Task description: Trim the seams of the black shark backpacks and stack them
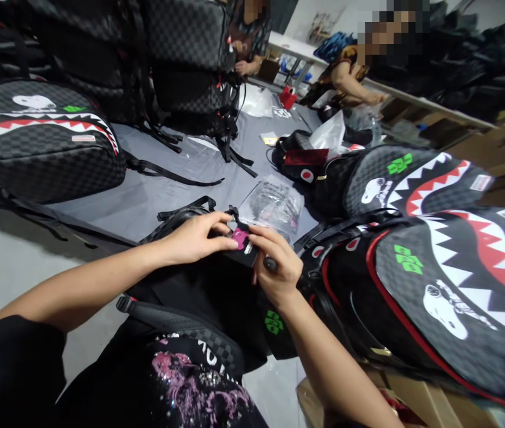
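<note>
A small pink and black tag [240,236] is pinched between the thumb and fingers of my left hand [196,239]. Close on its right, the curled fingers of my right hand [280,261] touch the tag's edge. From that fist sticks the rounded dark end of a handle [270,264]; the rest of this tool is hidden. Under both hands lies a black backpack [216,285] against my body, its checkered strap towards me and a green print at its right side.
Shark-mouth backpacks [435,297] crowd the right side. Another checkered backpack [51,142] stands at left, beside a tall stack of bags [185,59]. Clear plastic bags [274,202] lie on the grey table [145,154]. Two people work at the far side, one handling plastic [363,122].
</note>
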Available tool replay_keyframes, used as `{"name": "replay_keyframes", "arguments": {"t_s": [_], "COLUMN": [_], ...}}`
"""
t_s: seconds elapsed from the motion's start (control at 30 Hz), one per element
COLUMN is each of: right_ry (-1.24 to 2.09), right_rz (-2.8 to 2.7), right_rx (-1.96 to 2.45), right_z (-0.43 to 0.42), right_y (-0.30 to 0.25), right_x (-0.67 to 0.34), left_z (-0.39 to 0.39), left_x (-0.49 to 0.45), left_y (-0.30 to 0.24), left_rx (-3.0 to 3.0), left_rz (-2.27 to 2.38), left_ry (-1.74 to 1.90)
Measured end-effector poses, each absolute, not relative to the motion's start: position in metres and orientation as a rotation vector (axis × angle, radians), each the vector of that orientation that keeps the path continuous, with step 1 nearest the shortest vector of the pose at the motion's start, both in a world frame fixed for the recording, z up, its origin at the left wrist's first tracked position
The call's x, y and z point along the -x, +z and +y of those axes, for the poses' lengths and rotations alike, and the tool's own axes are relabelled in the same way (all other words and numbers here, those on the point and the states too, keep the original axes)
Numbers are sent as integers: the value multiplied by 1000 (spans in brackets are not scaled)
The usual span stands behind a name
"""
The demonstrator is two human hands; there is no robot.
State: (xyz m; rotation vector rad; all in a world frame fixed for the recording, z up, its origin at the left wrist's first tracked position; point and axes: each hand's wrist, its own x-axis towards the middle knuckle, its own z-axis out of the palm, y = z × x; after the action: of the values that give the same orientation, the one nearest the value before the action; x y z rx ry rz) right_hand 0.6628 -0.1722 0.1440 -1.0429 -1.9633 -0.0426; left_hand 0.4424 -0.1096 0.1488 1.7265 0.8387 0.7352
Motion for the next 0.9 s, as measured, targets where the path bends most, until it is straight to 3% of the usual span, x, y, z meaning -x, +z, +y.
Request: {"name": "replay_keyframes", "arguments": {"t_s": [0.37,0.57,0.7,0.9], "right_ry": [138,352,561,201], "right_rz": [-2122,-1711,-1899,-2056], "right_rx": [973,1226,1308,1416], "right_z": [-187,-185,-188,-174], "right_y": [157,155,167,168], "right_x": [-630,-622,-617,-626], "left_z": [-149,-161,-165,-165], "left_x": [-423,-413,-408,-384], "left_y": [135,123,115,93], "left_rx": [-1016,-1534,-1721,-2016], "left_rz": [583,952,1002,1154], "left_ry": [604,979,1079,1234]}}
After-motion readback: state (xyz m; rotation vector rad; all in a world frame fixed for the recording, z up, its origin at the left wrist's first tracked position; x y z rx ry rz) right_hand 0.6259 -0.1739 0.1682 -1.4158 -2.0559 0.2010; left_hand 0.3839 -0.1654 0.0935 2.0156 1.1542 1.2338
